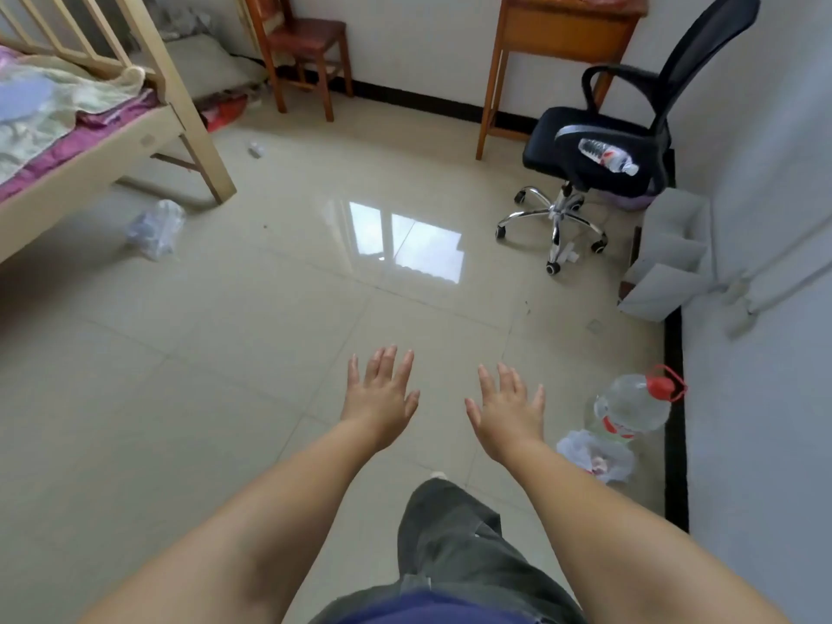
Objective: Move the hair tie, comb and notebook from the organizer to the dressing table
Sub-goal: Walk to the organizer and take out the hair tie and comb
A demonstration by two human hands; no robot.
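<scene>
Your left hand [382, 394] and right hand [506, 407] hover spread and empty over the tiled floor [225, 353]; hair tie, comb, notebook and organizer are out of view, so direction and nearer hand cannot be told.

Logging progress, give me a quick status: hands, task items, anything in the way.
Left hand open, empty. Right hand open, empty. Hair tie, comb, notebook, organizer not in view. Office chair beside wooden desk ahead.
</scene>
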